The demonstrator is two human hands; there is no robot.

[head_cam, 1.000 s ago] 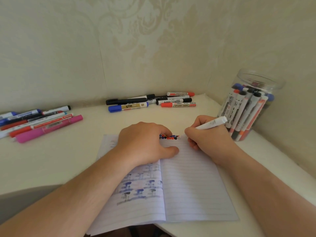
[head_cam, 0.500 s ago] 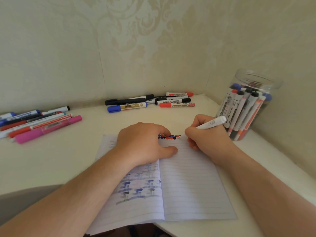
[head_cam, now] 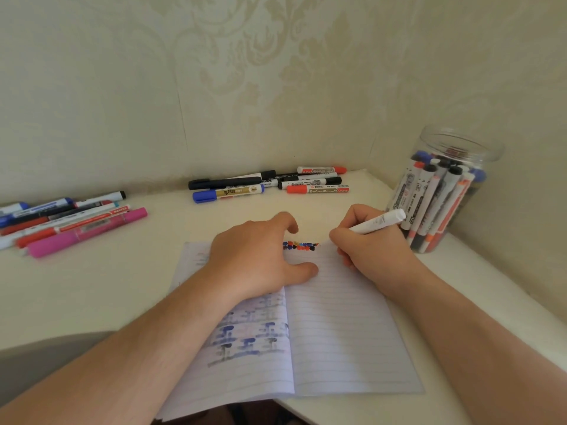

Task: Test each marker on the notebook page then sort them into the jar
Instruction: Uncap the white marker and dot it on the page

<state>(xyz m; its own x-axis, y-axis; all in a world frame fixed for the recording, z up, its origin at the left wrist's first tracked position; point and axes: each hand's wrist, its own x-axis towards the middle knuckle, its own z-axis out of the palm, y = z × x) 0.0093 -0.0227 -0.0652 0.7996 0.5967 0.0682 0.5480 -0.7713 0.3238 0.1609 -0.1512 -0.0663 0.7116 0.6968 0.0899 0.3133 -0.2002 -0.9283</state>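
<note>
Fingers (head_cam: 283, 220) of the left hand (head_cam: 256, 259) lie loosely spread, pressing the open notebook (head_cam: 337, 332) flat on the desk (head_cam: 122, 286). Far left lies a pile of markers (head_cam: 70, 220); a second group (head_cam: 270, 184) sits by the wall. Coloured test dots (head_cam: 300, 245) line the page top. The right hand (head_cam: 372, 251) pinches a white marker (head_cam: 379, 222), tip hidden. Rightmost, the clear jar (head_cam: 454, 142) stands full of markers.

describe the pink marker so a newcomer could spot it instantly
Start at the pile of markers lying on the table's far left. The pink marker is the one nearest the person. It alone is pink all over, and thicker than its neighbours.
</note>
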